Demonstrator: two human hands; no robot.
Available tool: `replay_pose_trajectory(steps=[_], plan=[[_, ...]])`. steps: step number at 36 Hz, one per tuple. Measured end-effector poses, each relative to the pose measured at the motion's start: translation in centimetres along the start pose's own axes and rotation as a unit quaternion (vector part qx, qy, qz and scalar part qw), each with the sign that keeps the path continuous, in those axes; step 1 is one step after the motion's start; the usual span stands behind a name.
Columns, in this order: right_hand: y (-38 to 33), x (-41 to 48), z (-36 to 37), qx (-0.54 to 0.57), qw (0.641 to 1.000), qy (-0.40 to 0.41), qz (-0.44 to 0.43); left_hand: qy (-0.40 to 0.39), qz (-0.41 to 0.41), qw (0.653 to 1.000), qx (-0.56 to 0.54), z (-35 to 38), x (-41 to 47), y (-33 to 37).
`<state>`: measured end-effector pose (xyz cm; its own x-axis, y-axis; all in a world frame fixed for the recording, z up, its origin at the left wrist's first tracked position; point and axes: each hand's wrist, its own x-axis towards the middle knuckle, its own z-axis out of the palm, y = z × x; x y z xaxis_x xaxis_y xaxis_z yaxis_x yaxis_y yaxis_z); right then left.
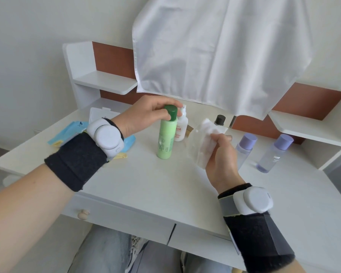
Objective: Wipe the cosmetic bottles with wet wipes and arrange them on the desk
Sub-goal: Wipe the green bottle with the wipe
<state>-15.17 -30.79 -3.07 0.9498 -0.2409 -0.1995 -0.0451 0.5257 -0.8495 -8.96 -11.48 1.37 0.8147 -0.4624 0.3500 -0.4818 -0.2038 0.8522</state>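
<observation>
A light green bottle (165, 138) with a dark green cap stands upright on the white desk (146, 178). My left hand (146, 115) grips its cap from above. To its right, my right hand (221, 162) holds a crumpled white wet wipe (204, 142) just off the bottle's side. Behind the green bottle stands a small white spray bottle (181, 127). A dark-capped bottle (220, 120) is partly hidden behind the wipe. Two clear bottles with lilac caps, one (245, 148) by my right hand and one (274, 152) further right, stand on the desk.
A blue wet-wipe pack (75, 131) and a white pack (100, 115) lie at the left rear, partly under my left wrist. A white cloth (215, 56) hangs over the back panel. Side shelves (106, 81) flank the desk; drawers run along the front edge.
</observation>
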Motion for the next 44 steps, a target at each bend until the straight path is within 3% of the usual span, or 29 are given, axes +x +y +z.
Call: replay_pose_trajectory(steps=[9,13,21,29,33,44], plan=[[0.4,0.2,-0.1,-0.111,0.99,-0.079,-0.021,0.039,0.011,0.997,0.061,-0.1,0.6,-0.7],[0.4,0.3,-0.3,-0.113,0.99,-0.061,-0.052,0.068,0.023,0.994,0.086,0.3,1.1,-0.6],[0.4,0.1,-0.3,-0.128,0.987,-0.07,-0.071,0.04,0.035,0.986,0.161,1.2,2.0,-1.1],[0.4,-0.2,0.0,-0.148,0.979,-0.129,-0.062,0.0,0.021,0.987,0.16,1.5,2.6,-0.5],[0.4,-0.1,0.1,-0.154,0.98,-0.114,-0.049,-0.01,0.006,0.99,0.142,1.9,2.6,-0.1],[0.4,-0.6,0.3,-0.212,0.957,-0.175,-0.094,-0.015,-0.034,0.996,0.077,2.3,2.3,0.3]])
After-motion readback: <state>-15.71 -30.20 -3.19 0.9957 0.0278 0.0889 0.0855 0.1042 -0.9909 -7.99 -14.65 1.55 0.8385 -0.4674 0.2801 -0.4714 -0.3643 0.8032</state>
